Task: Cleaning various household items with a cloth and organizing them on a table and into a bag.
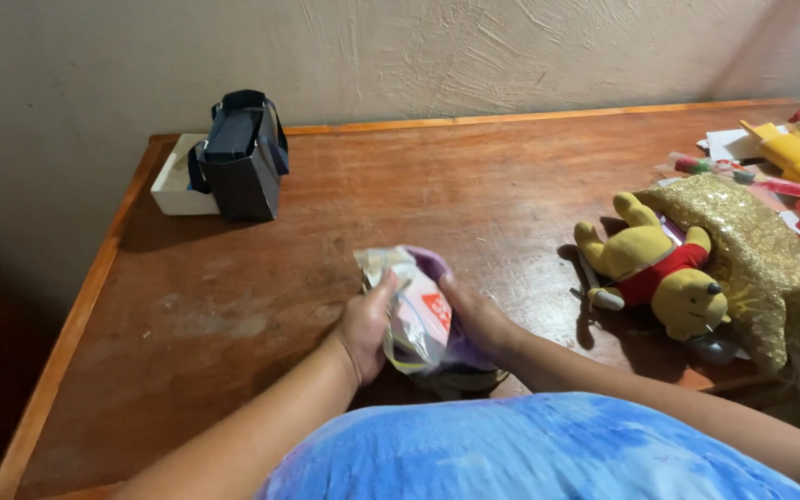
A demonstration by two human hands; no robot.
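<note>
Both hands clasp a crinkly plastic packet (416, 315) near the table's (233, 306) front edge.
Left hand (366, 326) and right hand (480, 319) fingers wrap it; bare scuffed wood stretches leftward.

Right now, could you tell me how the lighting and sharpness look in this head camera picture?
Head view: dim, warm light; the left edge beyond the wooden table falls into deep shadow; the dark bag casts a soft shadow leftward; the plush bear is fairly sharp; both hands, left hand and right hand, and the crumpled plastic packet look slightly soft.
</note>
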